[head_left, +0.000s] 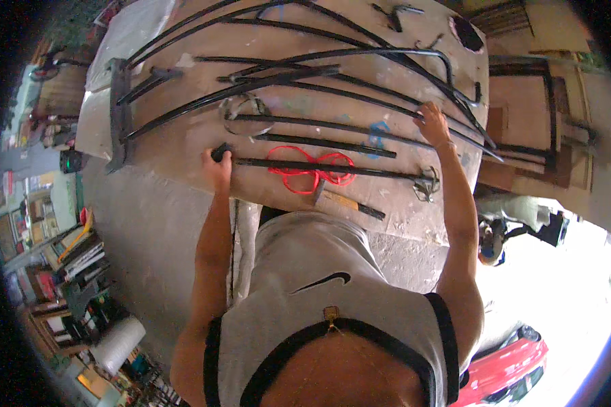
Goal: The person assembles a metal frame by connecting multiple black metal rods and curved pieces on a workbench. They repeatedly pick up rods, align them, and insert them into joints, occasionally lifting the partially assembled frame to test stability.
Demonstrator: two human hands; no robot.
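Left hand (218, 171) holding one small black piece (218, 150), right hand (433, 125) at one black rod (360, 100), its grip unclear, one red cord (316, 178) and one hammer (341, 199) between the hands

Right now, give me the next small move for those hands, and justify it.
Perhaps have the left hand set the small black piece down: it occupies that hand, while the right hand is out at the long black rods, whose left ends might need support.
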